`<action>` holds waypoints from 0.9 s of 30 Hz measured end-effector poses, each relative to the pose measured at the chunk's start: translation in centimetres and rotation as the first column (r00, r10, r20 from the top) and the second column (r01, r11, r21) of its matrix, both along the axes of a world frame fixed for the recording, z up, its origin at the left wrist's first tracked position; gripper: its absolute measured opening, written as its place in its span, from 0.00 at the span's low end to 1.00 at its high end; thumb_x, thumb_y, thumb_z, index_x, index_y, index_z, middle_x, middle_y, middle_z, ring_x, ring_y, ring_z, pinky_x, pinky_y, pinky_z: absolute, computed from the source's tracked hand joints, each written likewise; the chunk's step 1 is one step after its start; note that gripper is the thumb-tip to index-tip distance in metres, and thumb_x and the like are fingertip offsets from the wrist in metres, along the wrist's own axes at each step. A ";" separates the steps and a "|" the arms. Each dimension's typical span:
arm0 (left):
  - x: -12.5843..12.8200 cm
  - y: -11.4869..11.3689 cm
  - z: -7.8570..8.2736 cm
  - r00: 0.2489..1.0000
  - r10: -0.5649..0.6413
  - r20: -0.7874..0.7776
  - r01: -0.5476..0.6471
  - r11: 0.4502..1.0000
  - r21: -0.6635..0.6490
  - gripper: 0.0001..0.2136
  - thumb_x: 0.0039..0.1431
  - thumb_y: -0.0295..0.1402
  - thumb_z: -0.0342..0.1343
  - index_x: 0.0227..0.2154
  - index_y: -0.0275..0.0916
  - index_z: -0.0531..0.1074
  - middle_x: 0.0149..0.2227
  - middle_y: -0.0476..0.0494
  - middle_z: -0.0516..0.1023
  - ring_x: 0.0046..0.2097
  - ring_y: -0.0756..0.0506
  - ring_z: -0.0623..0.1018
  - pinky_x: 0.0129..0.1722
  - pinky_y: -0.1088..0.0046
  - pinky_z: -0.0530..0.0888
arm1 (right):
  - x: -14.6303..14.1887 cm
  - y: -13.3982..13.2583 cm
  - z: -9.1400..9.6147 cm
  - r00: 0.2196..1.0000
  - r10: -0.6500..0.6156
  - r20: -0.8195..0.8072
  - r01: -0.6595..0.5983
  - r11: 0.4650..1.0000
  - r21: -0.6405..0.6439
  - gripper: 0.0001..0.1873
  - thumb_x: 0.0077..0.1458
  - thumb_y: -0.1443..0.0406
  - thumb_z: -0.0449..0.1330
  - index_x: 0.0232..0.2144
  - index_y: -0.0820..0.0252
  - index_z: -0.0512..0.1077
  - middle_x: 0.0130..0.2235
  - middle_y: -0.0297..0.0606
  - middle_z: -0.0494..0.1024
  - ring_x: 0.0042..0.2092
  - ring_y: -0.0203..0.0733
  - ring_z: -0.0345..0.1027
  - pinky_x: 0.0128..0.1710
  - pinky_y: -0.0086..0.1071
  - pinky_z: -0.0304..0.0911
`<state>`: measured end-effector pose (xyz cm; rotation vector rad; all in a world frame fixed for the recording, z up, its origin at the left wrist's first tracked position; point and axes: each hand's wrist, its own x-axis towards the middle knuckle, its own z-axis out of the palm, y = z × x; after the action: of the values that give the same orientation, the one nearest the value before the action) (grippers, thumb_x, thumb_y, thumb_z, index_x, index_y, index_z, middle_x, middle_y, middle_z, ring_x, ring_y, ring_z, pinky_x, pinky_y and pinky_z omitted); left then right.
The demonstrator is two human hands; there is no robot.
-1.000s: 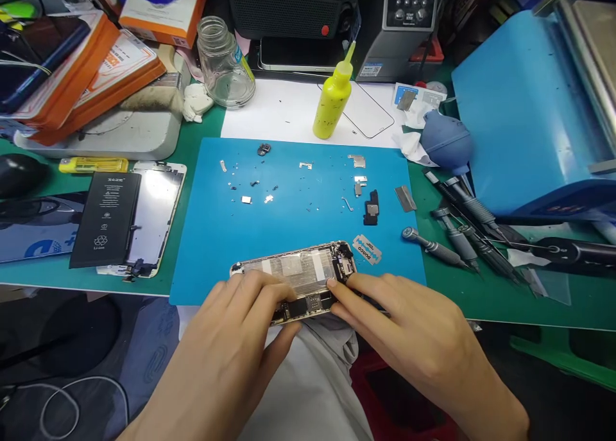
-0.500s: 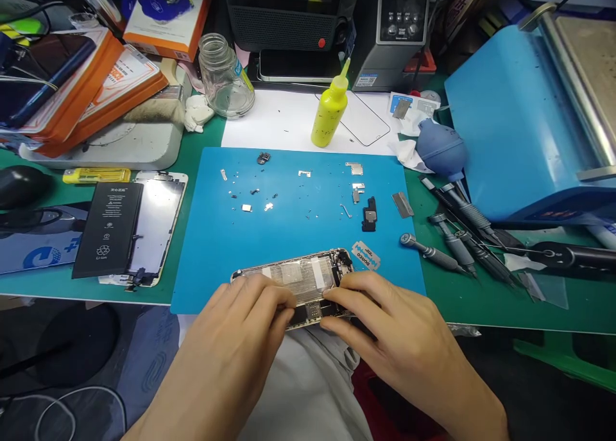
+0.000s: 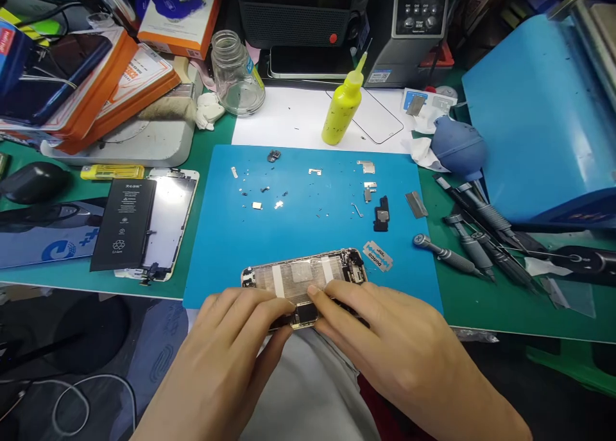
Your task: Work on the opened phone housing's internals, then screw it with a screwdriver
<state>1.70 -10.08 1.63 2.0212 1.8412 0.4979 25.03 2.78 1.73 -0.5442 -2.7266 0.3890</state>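
Note:
An opened phone housing (image 3: pixel 301 272) with two white strips and bare inner parts lies at the front edge of the blue mat (image 3: pixel 298 235). My left hand (image 3: pixel 245 332) grips its near left side, fingers curled over it and thumb at the front edge. On the right part, my right hand (image 3: pixel 380 325) also holds the housing, with one fingertip pressed on its inner surface. Both hands cover much of the near edge. Just beyond the right hand lies a razor blade (image 3: pixel 378 256). A black speaker-like part (image 3: pixel 382 215) and several tiny parts and screws are spread farther back.
At left are a black battery (image 3: pixel 124 226), a phone screen (image 3: pixel 180 216) and a mouse (image 3: pixel 36 181). A yellow bottle (image 3: pixel 341 110) and a glass jar (image 3: pixel 238 75) stand behind the mat. Several screwdrivers (image 3: pixel 447 255) and a blue air blower (image 3: pixel 459 147) are at right.
My view has shifted a little, so the scene sits farther right. The left fingers have drawn back toward the near edge, showing more of the housing's left end. My right fingertip now presses farther in.

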 end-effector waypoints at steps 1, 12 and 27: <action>0.0 -0.2 -0.1 1.000 -0.003 0.010 0.003 1.000 0.013 0.08 0.82 0.34 0.58 0.59 0.47 0.73 0.53 0.53 0.82 0.54 0.46 0.78 0.57 0.68 0.67 | -0.2 -0.1 0.1 1.000 0.015 0.007 -0.015 1.000 0.014 0.15 0.83 0.71 0.53 0.58 0.68 0.79 0.53 0.41 0.84 0.49 0.44 0.79 0.42 0.40 0.69; 2.1 0.5 -1.0 0.990 0.130 0.054 -0.136 0.982 0.129 0.11 0.81 0.24 0.54 0.59 0.42 0.73 0.48 0.48 0.81 0.51 0.43 0.72 0.54 0.62 0.65 | -1.1 -0.7 0.6 0.997 0.035 0.065 -0.041 0.995 0.093 0.14 0.77 0.76 0.54 0.53 0.71 0.80 0.49 0.45 0.85 0.46 0.49 0.77 0.40 0.42 0.71; 2.2 0.7 -1.3 0.979 0.168 0.113 -0.174 0.984 0.043 0.05 0.79 0.25 0.53 0.47 0.43 0.69 0.44 0.49 0.76 0.47 0.42 0.68 0.48 0.62 0.62 | -1.2 -0.4 0.7 0.996 0.052 0.075 -0.057 0.997 0.061 0.14 0.78 0.76 0.53 0.48 0.68 0.80 0.49 0.44 0.86 0.46 0.50 0.81 0.36 0.46 0.68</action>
<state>3.92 -9.40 0.32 1.8371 1.9636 0.6980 23.84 2.35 2.42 -0.4771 -2.8186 0.3006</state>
